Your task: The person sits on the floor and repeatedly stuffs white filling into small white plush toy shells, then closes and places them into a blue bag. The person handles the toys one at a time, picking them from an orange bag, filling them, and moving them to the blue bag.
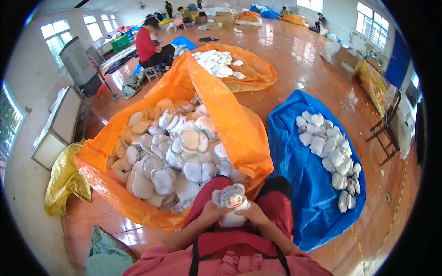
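Over my lap, a small plush doll (pixel 234 201) stands upright between my hands. It has a grey furry hood with round ears, a painted face and a white, plump body. My left hand (pixel 214 211) grips its left side and my right hand (pixel 254 214) grips its right side, the fingers partly hidden by the doll. Just past my knees is a large open orange sack (pixel 239 133), filled with white, rounded plush pieces (pixel 189 138). To my right a blue sheet (pixel 287 152) lies on the floor with a heap of similar white stuffed pieces (pixel 329 147).
Another orange sheet (pixel 260 73) with white pieces lies farther off. A person in red (pixel 149 46) sits on a stool beyond the sack. A wooden chair (pixel 389 131) stands at the right, a yellow sack (pixel 69 177) at the left, and a green bag (pixel 108 253) close by my left.
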Action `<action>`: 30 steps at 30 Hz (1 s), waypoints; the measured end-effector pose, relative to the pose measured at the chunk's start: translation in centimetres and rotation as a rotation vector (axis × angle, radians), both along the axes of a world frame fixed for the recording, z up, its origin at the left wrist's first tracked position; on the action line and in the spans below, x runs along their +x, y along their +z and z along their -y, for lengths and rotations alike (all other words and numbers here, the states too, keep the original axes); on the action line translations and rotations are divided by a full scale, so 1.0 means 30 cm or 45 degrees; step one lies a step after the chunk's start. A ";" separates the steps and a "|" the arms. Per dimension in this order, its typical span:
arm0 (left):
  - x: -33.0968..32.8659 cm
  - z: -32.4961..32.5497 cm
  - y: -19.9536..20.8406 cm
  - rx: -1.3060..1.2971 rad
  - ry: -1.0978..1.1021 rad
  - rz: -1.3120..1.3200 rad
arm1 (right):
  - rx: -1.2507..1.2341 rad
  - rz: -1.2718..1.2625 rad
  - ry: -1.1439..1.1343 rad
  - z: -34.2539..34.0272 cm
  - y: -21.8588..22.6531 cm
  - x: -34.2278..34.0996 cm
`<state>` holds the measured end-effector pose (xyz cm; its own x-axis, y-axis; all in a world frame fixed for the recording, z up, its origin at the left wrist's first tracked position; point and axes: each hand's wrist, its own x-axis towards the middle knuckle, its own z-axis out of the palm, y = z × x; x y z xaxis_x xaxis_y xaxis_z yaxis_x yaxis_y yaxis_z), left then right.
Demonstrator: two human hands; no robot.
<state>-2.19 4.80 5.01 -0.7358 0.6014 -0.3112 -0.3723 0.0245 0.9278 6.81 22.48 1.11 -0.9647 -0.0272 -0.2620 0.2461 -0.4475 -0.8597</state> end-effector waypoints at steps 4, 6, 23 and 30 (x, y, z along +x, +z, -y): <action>0.007 -0.039 0.013 0.151 0.100 0.069 | 0.158 0.064 -0.078 0.007 -0.061 0.006; -0.004 -0.043 0.021 0.141 0.148 0.152 | 0.110 0.028 -0.069 0.023 -0.067 -0.004; 0.003 -0.094 -0.009 -0.072 -0.247 0.248 | 0.075 -0.074 -1.063 -0.432 0.091 0.174; 0.031 -0.157 0.015 -0.114 -0.679 0.027 | -0.162 0.075 -1.324 -0.650 0.105 0.124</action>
